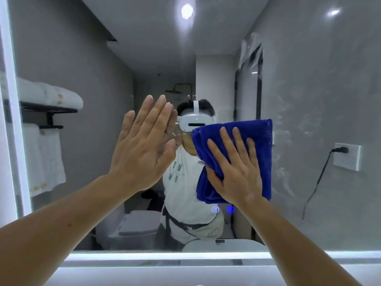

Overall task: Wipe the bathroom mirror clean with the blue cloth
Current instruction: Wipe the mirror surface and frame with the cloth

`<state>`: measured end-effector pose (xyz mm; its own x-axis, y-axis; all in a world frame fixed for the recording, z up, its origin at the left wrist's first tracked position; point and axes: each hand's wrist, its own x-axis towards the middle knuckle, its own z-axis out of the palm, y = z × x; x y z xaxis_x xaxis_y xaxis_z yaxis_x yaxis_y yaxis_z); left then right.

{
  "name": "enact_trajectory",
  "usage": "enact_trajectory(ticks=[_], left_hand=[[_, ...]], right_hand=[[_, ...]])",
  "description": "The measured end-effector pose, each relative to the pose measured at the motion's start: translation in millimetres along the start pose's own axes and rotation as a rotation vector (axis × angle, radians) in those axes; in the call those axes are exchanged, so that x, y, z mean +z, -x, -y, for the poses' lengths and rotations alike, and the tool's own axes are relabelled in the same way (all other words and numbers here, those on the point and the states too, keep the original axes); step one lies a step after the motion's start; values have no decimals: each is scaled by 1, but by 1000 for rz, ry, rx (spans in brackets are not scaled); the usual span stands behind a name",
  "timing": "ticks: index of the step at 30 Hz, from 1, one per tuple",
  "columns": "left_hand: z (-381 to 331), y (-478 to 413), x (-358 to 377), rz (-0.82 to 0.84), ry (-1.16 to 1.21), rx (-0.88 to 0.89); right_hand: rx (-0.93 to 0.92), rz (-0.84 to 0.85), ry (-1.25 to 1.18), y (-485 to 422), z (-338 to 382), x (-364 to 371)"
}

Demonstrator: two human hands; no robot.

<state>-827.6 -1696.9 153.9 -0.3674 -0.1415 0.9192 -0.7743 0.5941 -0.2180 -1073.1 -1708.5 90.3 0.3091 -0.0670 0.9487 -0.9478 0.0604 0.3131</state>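
Note:
The bathroom mirror (309,100) fills most of the view, with smeared streaks on its right part. My right hand (235,168) lies flat with spread fingers on the folded blue cloth (259,141), pressing it against the glass right of centre. My left hand (142,145) is flat against the mirror left of the cloth, fingers straight and together, holding nothing. Its reflection meets it at the fingertips.
The mirror's lit lower edge (165,255) runs across the bottom, with two small glowing touch icons (222,209) just below the cloth. Reflected in the glass are a towel rack (47,110) at left, a toilet (138,226), a wall socket (348,155) with a cord, and a person.

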Motion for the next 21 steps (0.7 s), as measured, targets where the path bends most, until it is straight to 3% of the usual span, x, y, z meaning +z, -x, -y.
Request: enact_trajectory(ticks=[13,21], left_hand=[[36,6,8,10,98,31],[75,18,-6,-61,84,16]], right_hand=[[174,117,69,-24,62,5],[-127,256,8,-36,173,29]])
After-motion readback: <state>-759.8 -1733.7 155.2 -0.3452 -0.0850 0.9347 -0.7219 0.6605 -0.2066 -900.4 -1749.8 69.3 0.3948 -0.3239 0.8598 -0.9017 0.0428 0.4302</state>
